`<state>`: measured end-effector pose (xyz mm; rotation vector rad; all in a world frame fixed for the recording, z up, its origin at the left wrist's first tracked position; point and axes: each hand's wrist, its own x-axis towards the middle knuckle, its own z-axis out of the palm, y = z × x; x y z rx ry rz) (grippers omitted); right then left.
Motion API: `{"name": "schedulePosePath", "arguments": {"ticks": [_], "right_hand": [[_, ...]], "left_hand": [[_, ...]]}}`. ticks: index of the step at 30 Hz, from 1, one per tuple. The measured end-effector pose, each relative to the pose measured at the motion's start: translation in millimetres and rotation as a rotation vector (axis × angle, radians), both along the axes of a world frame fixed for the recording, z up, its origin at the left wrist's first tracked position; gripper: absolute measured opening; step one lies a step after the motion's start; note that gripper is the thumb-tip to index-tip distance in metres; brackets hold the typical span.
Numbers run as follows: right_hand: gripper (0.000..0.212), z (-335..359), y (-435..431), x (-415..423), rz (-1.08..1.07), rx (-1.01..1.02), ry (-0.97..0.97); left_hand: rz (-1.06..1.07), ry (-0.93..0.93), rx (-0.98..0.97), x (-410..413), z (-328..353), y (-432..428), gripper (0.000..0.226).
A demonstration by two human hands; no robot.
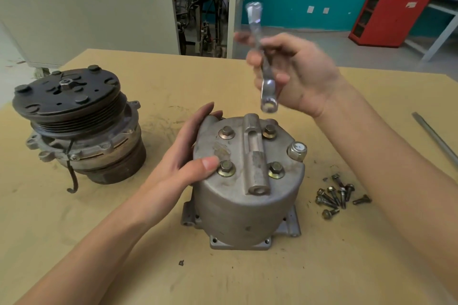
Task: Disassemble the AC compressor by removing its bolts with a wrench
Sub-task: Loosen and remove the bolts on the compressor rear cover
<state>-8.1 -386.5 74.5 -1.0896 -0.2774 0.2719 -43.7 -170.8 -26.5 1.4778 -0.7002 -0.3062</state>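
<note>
Nearest, bare tan tabletop (247, 280) with open room across the front edge, crossed only by two forearms. At centre, the grey compressor housing (245, 181) standing upright on its flanged base, four bolts (226, 168) seated in its top face around a raised rib, plus a larger capped fitting (297, 151) at 3 o'clock on the rim. Left hand (183, 156) cupped against the housing's 9 o'clock side, fingers pressed together along the wall, thumb tip lying on the top face just beside the near-left bolt. At 3 o'clock from the base, a loose cluster of removed bolts (339, 195), apart from the flange. Above the housing's far edge, right hand (297, 74) closed around a wrench (264, 67), fingers curled on the shank, ring end hanging just clear of the top face, other end up and blurred. At 9 o'clock, well apart, a second compressor with dark pulley (74, 116). Near the right table edge, a metal bar (433, 138). Beyond the far edge, a grey cabinet (111, 7) and a red cabinet (386, 17).
</note>
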Motion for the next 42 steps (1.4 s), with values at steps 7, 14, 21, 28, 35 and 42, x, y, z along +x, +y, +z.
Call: {"name": "schedulePosePath", "arguments": {"ticks": [7,14,21,28,35,42], "right_hand": [[0.007,-11,-15,-76,-0.731,-0.424,-0.779],[0.018,-56,-5,-121,-0.751,-0.734,-1.141],[0.017,-74,-7,-123,-0.848,-0.914,-1.347],[0.011,-73,-14,-107,-0.748,-0.296,-0.713],[0.024,-41,-28,-34,-0.28,0.121,0.098],[0.023,-23,1,0,-0.076,-0.148,0.094]], "left_hand": [[0.005,0.001,-0.018,0,-2,-1,0.081],[0.006,0.016,-0.02,0,-2,-1,0.082],[0.003,0.006,-0.02,0,-2,-1,0.082],[0.003,0.003,-0.016,1,-3,0,0.081],[-0.003,0.019,-0.009,3,-2,1,0.082],[-0.006,0.013,0.007,3,-1,1,0.08]]}}
